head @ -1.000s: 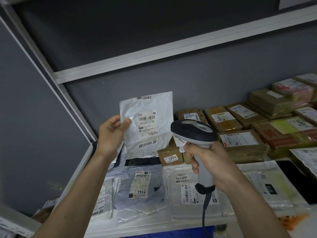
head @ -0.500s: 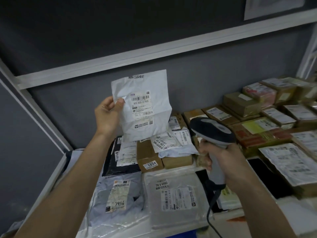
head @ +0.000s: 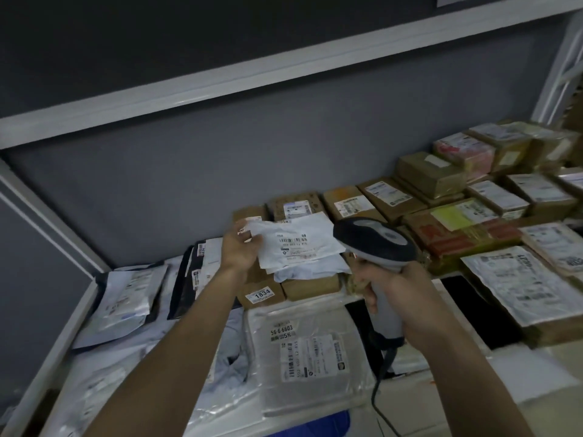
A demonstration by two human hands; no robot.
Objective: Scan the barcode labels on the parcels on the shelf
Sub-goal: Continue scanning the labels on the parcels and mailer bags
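Partly blurred, white mailer (head: 296,244) in left hand (head: 238,247) (pinched), scanner (head: 375,244) gripped in right hand (head: 407,298).

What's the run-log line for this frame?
left hand: holds white mailer over stacked parcels | right hand: grips scanner | label faces up

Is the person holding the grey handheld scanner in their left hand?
No, the grey handheld barcode scanner is gripped by the right hand, while the left hand pinches the white plastic mailer bag.
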